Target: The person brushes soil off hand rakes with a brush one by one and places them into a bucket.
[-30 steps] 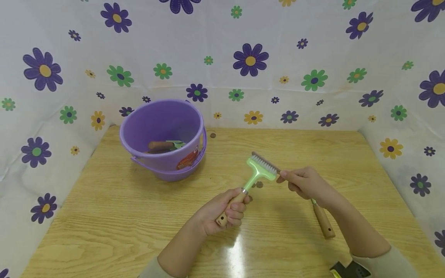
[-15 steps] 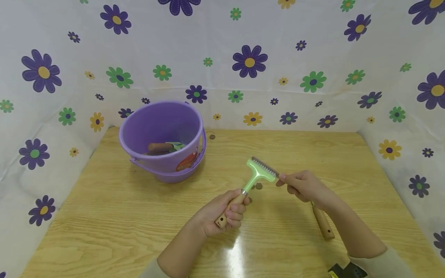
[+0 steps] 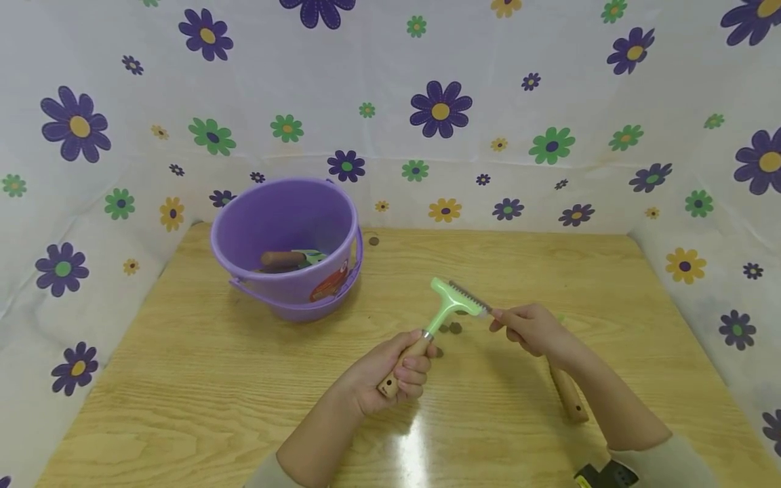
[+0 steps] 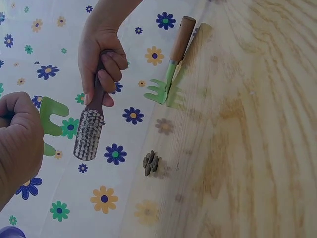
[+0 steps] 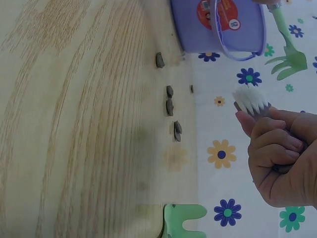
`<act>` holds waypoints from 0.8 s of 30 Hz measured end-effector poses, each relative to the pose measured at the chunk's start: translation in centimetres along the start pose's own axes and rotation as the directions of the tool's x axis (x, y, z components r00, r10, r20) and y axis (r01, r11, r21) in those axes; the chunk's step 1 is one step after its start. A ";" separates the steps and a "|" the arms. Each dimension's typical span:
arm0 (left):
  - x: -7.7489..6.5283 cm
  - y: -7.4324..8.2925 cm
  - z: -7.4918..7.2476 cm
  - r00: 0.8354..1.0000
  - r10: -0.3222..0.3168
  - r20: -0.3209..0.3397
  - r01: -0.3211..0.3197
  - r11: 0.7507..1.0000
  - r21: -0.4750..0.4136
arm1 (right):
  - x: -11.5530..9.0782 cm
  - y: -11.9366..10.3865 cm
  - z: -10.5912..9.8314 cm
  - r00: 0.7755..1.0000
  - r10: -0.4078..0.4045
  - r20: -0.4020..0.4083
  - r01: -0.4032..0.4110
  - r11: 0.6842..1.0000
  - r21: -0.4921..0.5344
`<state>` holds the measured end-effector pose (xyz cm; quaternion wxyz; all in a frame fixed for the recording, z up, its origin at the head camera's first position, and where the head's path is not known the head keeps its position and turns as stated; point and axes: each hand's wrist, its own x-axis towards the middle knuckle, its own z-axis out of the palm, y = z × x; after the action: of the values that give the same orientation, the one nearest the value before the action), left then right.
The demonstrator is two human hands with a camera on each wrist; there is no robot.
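My left hand (image 3: 399, 369) grips the wooden handle of a hand rake with a light green head (image 3: 448, 301), raised above the table. In my right hand (image 3: 527, 329) is a small brush (image 4: 89, 134) with a dark handle and white bristles. The head view has the brush lying across the rake's tines, its bristles mostly hidden. Below the right forearm a second hand rake (image 4: 182, 42) lies on the table; the arm covers part of it in the head view. Several small brown lumps (image 5: 170, 106) lie on the wood beneath the held rake.
A purple bucket (image 3: 299, 308) stands at the back left, with a wooden-handled tool (image 3: 283, 259) inside. Flowered white cloth (image 3: 390, 81) rises behind the table (image 3: 213, 386) and along both sides. Another small brown lump (image 3: 374, 241) lies near the back edge.
The right hand has shifted slightly left and down, bringing the brush down over the rake head, and less of the white bristles shows. The left hand has hardly moved.
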<state>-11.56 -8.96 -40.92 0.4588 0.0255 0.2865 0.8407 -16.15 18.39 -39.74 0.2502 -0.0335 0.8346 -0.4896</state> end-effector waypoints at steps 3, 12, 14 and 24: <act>0.1 0.0 0.0 1.000 -0.004 0.002 0.004 1.000 -0.006 | -0.1 -0.2 -0.1 1.000 -0.007 -0.023 0.007 1.000 0.007; 0.2 -0.1 -0.2 1.000 -0.003 0.009 0.003 1.000 -0.024 | -0.9 -1.9 -0.5 0.988 -0.070 -0.137 0.055 0.992 -0.112; 0.3 -0.1 -0.3 1.000 -0.004 0.008 0.004 1.000 -0.027 | -1.3 -2.3 -0.5 0.981 -0.104 -0.161 0.077 0.984 -0.163; 0.5 -0.2 -0.7 1.000 0.009 -0.020 -0.010 0.999 -0.044 | -3.5 -3.5 0.4 0.946 -0.233 -0.223 0.167 0.946 -0.279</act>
<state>-11.94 -8.81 -41.69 0.4521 0.0084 0.2725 0.8493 -13.59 17.33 -35.57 0.0838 -0.0878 0.9080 -0.4010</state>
